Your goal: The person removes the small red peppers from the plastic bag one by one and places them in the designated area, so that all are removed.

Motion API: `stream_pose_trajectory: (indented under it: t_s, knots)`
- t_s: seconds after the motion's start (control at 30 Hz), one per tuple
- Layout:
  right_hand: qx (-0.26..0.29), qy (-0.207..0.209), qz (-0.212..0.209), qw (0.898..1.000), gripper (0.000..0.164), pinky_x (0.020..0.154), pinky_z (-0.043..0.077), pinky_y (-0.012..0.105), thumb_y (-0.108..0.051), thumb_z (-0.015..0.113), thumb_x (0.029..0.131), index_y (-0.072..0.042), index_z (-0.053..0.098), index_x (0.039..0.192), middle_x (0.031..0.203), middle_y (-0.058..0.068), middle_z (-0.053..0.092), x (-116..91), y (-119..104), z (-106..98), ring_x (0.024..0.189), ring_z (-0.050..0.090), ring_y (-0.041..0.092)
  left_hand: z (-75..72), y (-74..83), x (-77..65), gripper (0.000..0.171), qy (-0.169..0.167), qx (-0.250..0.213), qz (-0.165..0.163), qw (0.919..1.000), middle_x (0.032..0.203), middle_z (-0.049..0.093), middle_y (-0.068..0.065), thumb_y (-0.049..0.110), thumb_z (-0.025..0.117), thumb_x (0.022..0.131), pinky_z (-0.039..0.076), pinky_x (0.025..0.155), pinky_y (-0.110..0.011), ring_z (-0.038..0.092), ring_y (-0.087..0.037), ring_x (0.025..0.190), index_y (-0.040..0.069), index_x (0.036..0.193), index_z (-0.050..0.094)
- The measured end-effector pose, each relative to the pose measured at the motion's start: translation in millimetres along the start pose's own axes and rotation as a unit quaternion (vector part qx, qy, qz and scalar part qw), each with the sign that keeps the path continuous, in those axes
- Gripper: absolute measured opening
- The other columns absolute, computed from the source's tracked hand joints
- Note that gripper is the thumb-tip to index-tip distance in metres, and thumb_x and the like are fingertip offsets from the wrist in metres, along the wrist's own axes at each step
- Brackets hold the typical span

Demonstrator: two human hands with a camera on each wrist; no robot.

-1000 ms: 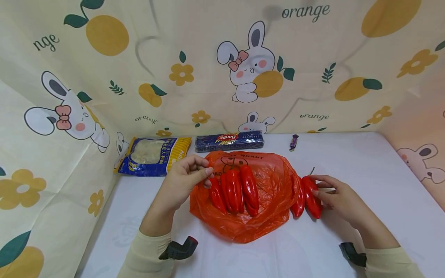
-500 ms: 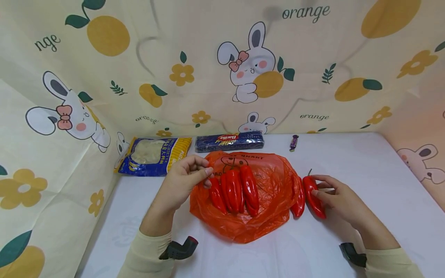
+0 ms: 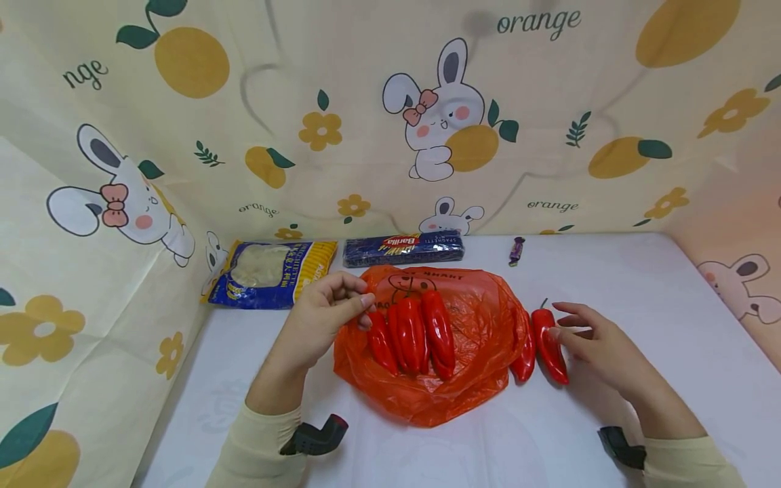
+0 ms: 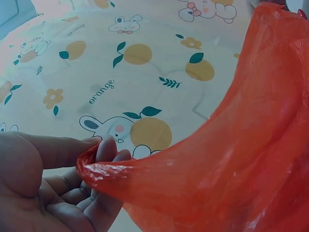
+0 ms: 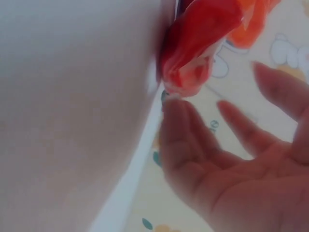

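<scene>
An orange-red plastic bag (image 3: 470,379) lies spread on the white table, several shiny red chili peppers (image 3: 410,335) resting on it. At its upper left edge my left hand (image 3: 320,318) pinches the film; the left wrist view shows the gathered bag edge (image 4: 116,171) between thumb and fingers. One loose chili pepper (image 3: 551,349), its stem pointing away from me, lies right of the bag. Beside it, another chili pepper (image 3: 523,352) lies along the bag's right side. My right hand (image 3: 601,346) is just right of the loose pepper, its fingers (image 5: 178,140) apart and gripping nothing.
Behind the bag lie a blue-and-yellow pasta packet (image 3: 268,274) and a dark blue spaghetti pack (image 3: 403,249). A small purple wrapped candy (image 3: 516,251) is at the back right. A printed cloth wall (image 3: 366,149) closes off the rear of the table.
My right hand has moved the outer chili pepper slightly right, apart from its neighbour, then let go and drawn back a little. My left hand has stayed at the bag's edge.
</scene>
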State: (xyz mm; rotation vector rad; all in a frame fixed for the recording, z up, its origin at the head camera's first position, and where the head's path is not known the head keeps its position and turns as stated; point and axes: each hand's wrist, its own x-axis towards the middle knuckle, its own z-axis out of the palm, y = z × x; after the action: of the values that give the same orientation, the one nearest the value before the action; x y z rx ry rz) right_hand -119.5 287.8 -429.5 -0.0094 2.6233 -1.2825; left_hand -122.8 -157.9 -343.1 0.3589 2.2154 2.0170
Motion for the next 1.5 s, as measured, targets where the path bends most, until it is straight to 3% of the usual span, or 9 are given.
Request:
stream_pose_trajectory:
  t_s: [0.33,0.57,0.67,0.83,1.0,1.2,1.5]
  knots:
    - [-0.007,0.064,-0.034,0.997,0.062,0.082,0.065,0.057,-0.030,0.060,0.113,-0.002,0.039,0.165,0.150,0.035,0.050,-6.0,-11.6,-4.8,0.124,0.057,0.053,0.3,-0.9,0.8,0.014,-0.006,0.000,0.009,0.9999,0.104,0.068,-0.021,-0.003,0.066,0.106,0.065,0.083,-0.035,0.072,-0.030,0.083,-0.007,0.119,0.064]
    - [0.010,0.080,-0.087,0.993,0.058,0.079,0.064,0.034,-0.028,0.062,0.113,-0.007,0.043,0.164,0.147,0.029,0.055,-11.4,-28.2,-6.4,0.117,0.063,0.046,0.9,0.0,0.9,0.014,-0.002,0.002,0.001,1.0000,0.104,0.068,-0.021,-0.003,0.066,0.106,0.064,0.084,-0.034,0.072,-0.029,0.083,-0.007,0.120,0.064]
    - [0.027,0.077,-0.115,0.990,0.056,0.079,0.061,0.026,-0.025,0.063,0.113,-0.009,0.045,0.164,0.145,0.025,0.058,-13.5,-34.8,-6.9,0.114,0.067,0.031,0.9,0.0,1.0,0.014,-0.001,0.001,-0.001,1.0000,0.104,0.068,-0.021,-0.002,0.066,0.106,0.064,0.084,-0.034,0.072,-0.029,0.083,-0.007,0.120,0.064]
    - [0.067,0.067,-0.166,0.982,0.051,0.083,0.061,0.024,-0.017,0.062,0.113,-0.009,0.048,0.161,0.143,0.020,0.060,-14.8,-44.0,-4.3,0.110,0.069,0.011,1.0,-0.2,1.1,0.014,-0.002,-0.001,0.000,1.0000,0.105,0.068,-0.022,-0.003,0.066,0.106,0.064,0.084,-0.034,0.072,-0.029,0.083,-0.007,0.120,0.064]
    - [0.109,0.047,-0.189,0.975,0.045,0.085,0.062,0.028,-0.018,0.058,0.114,-0.011,0.052,0.158,0.143,0.015,0.061,-12.6,-54.0,1.0,0.113,0.069,0.019,1.2,0.0,1.1,0.014,-0.003,-0.001,0.000,1.0000,0.105,0.068,-0.022,-0.003,0.066,0.107,0.064,0.084,-0.034,0.072,-0.029,0.083,-0.007,0.120,0.063]
    - [0.143,0.007,-0.175,0.974,0.045,0.089,0.063,0.035,-0.025,0.055,0.116,-0.012,0.051,0.159,0.146,0.020,0.058,-10.4,-66.2,12.9,0.118,0.069,0.025,1.8,0.3,1.3,0.014,-0.005,-0.001,-0.001,1.0000,0.105,0.068,-0.021,-0.002,0.066,0.107,0.064,0.084,-0.034,0.072,-0.029,0.083,-0.007,0.120,0.064]
    - [0.177,-0.059,-0.169,0.968,0.049,0.091,0.063,0.041,-0.023,0.064,0.112,-0.011,0.050,0.157,0.145,0.020,0.057,-0.9,-82.9,45.4,0.126,0.059,0.051,1.9,-0.1,1.0,0.014,-0.002,-0.004,-0.003,1.0000,0.104,0.068,-0.022,-0.002,0.066,0.106,0.064,0.083,-0.034,0.072,-0.028,0.082,-0.007,0.120,0.064]
